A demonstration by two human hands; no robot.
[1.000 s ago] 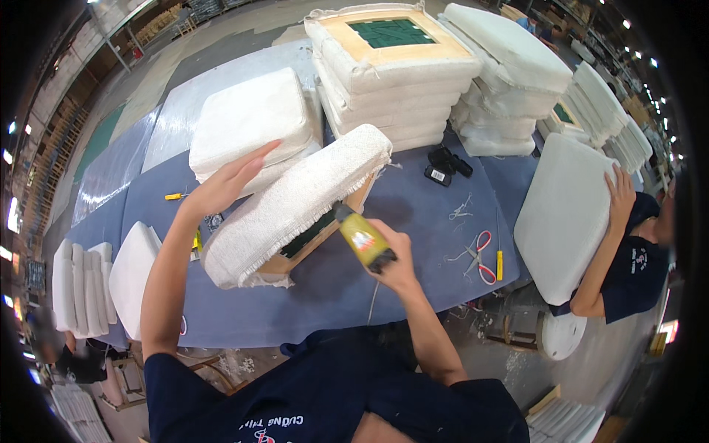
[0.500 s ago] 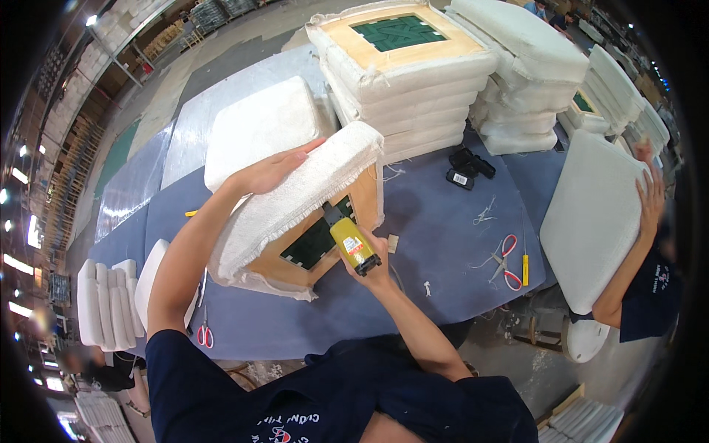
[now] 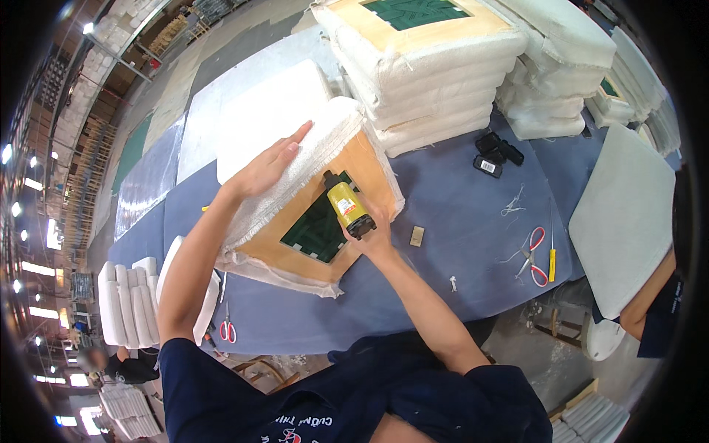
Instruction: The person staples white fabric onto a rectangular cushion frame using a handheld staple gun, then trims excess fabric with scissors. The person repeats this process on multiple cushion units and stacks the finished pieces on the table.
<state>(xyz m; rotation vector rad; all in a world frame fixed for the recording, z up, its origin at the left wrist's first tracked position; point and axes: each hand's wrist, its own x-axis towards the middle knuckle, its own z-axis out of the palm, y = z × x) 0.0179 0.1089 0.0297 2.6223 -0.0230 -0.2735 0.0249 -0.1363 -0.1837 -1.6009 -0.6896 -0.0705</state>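
Head view: left hand (image 3: 269, 168) lies flat and open on the cushion (image 3: 310, 192); right hand (image 3: 373, 235) grips the stapler (image 3: 348, 209). Cushion looks light and soft with a stiff wooden frame, best gripped there.

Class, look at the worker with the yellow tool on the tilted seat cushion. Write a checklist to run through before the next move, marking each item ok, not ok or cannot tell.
1. Left hand flat on the white fabric, steadying the seat cushion: ok.
2. Right hand gripping the yellow tool: ok.
3. Tool nose against the wooden frame: cannot tell, nose hidden.
4. Left fingers away from the tool: ok.
5. Fabric pulled smooth over the edge: cannot tell.
6. Red scissors lying apart from the cushion on the blue table: ok.
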